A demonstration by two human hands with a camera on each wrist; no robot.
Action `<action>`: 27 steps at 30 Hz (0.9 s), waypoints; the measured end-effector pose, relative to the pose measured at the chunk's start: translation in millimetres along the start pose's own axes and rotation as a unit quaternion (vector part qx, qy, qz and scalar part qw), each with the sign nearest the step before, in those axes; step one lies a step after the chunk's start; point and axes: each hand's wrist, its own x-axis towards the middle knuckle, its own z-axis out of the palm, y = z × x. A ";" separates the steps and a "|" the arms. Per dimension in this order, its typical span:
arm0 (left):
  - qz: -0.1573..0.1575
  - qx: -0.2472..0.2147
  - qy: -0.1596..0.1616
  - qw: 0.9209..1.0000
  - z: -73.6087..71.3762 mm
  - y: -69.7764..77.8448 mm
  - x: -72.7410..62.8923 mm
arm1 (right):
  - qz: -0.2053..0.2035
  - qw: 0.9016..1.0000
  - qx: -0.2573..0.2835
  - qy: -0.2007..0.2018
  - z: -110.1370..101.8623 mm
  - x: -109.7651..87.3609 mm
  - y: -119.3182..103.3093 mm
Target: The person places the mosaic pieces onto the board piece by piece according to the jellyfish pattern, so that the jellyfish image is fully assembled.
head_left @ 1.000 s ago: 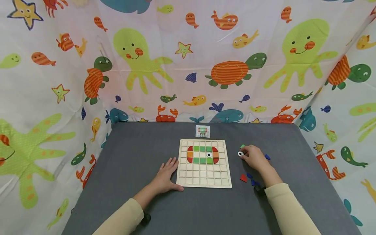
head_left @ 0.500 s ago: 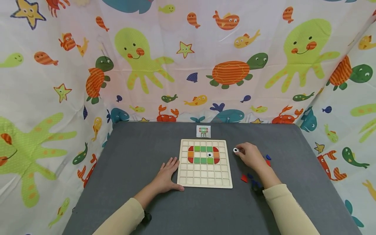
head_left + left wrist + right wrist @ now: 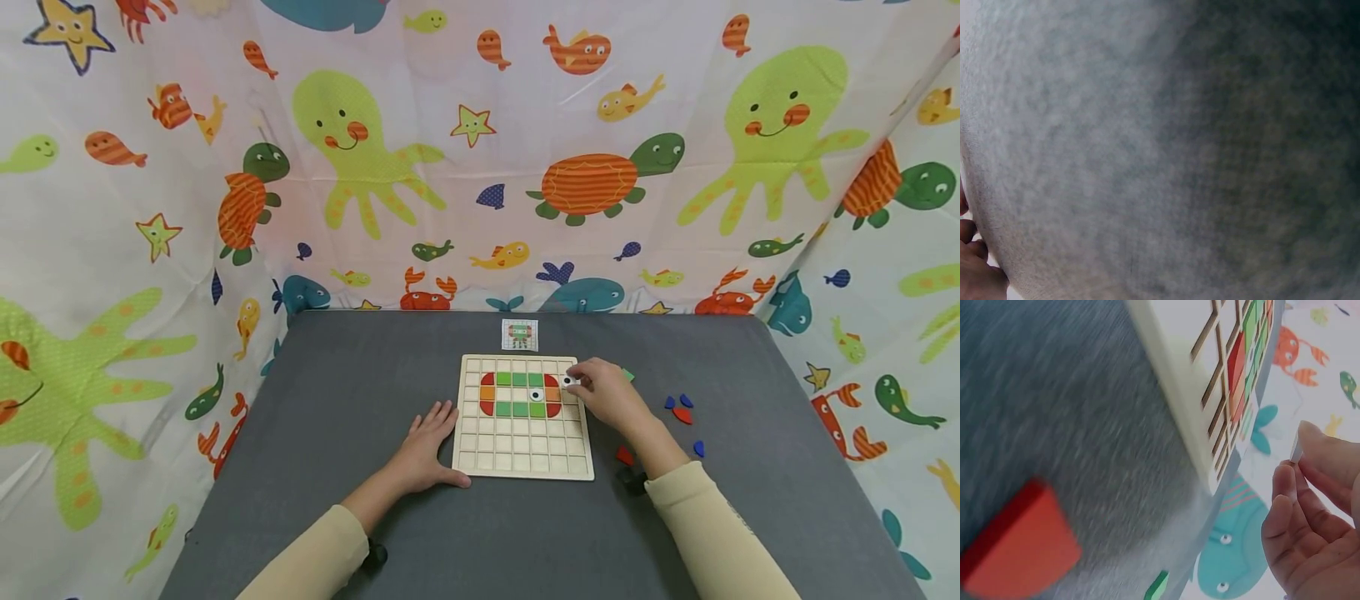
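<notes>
A square wooden grid board (image 3: 517,461) lies on the grey table. Red, orange and green tiles (image 3: 520,410) form a rounded ring in its upper half, with one white eye tile (image 3: 536,395) inside. My right hand (image 3: 609,392) pinches a second white eye tile (image 3: 567,381) between thumb and fingers, over the board's right edge. In the right wrist view that tile shows edge-on as a thin white piece (image 3: 1297,452). My left hand (image 3: 424,450) rests with spread fingers against the board's left side, thumb at its lower corner. Only a few fingers show in the left wrist view.
A small picture card (image 3: 520,335) lies behind the board. Right of it are blue pieces (image 3: 699,449), a red piece (image 3: 682,415), another red piece (image 3: 625,456) nearer the board, and a green piece (image 3: 628,375) partly behind my right hand. A sea-animal curtain (image 3: 465,183) surrounds the table.
My right hand has carried the eye tile leftward from the loose pieces to the board's right edge, uncovering blue and red pieces. My left hand has stayed still.
</notes>
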 end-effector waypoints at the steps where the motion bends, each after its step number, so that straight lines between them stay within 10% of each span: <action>1: 0.000 0.000 0.000 1.000 0.0 0.1 0.0 | -0.002 1.000 0.000 -0.002 1.8 1.1 -1.8; 27: 0.003 -0.006 -0.007 1.000 -2.0 0.9 -1.9 | -0.034 0.998 0.021 -0.043 49.8 23.7 -50.9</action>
